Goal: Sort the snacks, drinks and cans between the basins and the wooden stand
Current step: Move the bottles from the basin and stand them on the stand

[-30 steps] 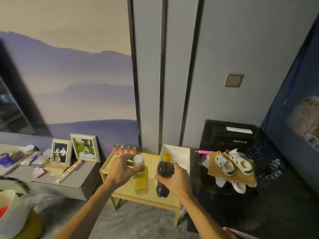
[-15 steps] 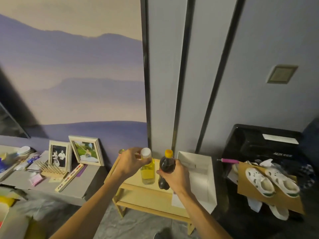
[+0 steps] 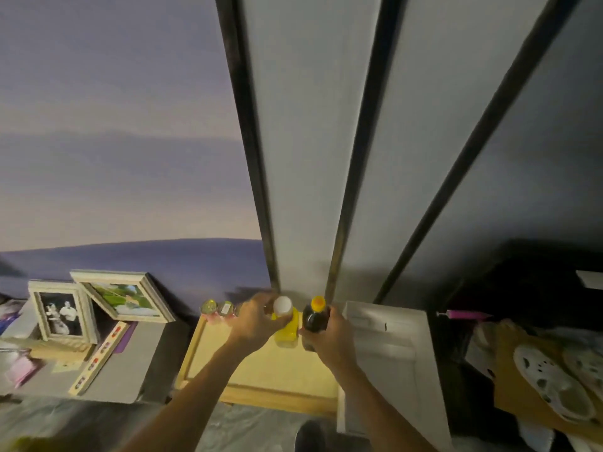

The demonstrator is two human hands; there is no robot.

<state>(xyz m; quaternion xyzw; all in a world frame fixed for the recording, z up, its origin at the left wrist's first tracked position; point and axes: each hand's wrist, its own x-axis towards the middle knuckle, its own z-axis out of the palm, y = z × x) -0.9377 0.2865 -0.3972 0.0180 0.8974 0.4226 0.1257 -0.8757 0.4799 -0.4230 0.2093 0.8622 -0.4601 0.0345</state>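
My left hand (image 3: 257, 321) grips a yellow drink bottle (image 3: 287, 327) with a white cap near its top. Beside it, my right hand (image 3: 329, 337) holds a dark drink bottle (image 3: 315, 318) with an orange cap. Both bottles stand upright over the far part of the pale wooden stand (image 3: 261, 363), close together. Whether their bases rest on the top I cannot tell. A row of small pink-based cans (image 3: 217, 311) lines the stand's back left corner, just left of my left hand.
A white open box (image 3: 388, 353) leans against the stand's right side. A grey low table (image 3: 130, 360) at left holds two photo frames (image 3: 120, 298) and a wooden strip. White shoes on cardboard (image 3: 554, 383) lie at right. Plastic sheeting covers the floor.
Both hands have carried the bottles farther back over the stand, toward the wall. The view has closed in and tilted down, so the stand looks larger.
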